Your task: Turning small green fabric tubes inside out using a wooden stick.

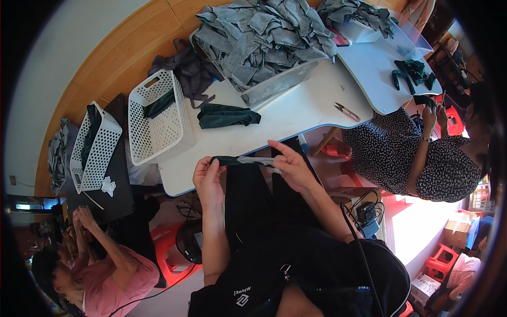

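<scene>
Over my lap I hold a narrow fabric strip (228,160), dark green at one end and grey at the other. My left hand (207,178) pinches the green end between thumb and fingers. At the grey end, my right hand (293,170) grips the cloth, its index finger stretched out and away. On the white table (301,108) just beyond lies a folded dark green velvety cloth piece (228,115). Thread snips (347,111) rest near the table's front edge, to the right.
A clear bin (280,83) heaped with grey fabric pieces (259,37) stands at the back. To the left are a white perforated basket (182,127) and a second white basket (108,150), each with green cloth inside. Co-workers sit at left and right; red stools (168,248) stand nearby.
</scene>
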Tool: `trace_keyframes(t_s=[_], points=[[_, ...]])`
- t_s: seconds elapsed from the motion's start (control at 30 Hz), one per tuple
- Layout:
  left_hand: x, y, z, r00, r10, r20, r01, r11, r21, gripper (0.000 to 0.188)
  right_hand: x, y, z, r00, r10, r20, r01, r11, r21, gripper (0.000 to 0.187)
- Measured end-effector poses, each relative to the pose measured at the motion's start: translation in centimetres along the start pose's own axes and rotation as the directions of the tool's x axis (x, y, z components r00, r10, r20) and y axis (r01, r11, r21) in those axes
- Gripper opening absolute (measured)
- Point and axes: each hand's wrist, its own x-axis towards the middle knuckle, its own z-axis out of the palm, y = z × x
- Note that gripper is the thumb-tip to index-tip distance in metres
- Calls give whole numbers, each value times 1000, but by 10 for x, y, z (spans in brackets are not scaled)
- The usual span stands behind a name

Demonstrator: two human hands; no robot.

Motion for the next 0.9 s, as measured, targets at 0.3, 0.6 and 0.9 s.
trace_keyframes(t_s=[0.3,0.6,0.9], points=[[-27,-23,18,931,9,365,-151,920,363,32,10,-22,14,990,132,-44,-123,979,164,54],[-19,-44,22,969,-241,57,234,967,99,15,6,-13,26,957,-217,-191,183,966,-184,34],[-23,-34,27,941,-319,110,316,948,47,10,6,-7,32,980,-93,-174,-56,715,-697,29]])
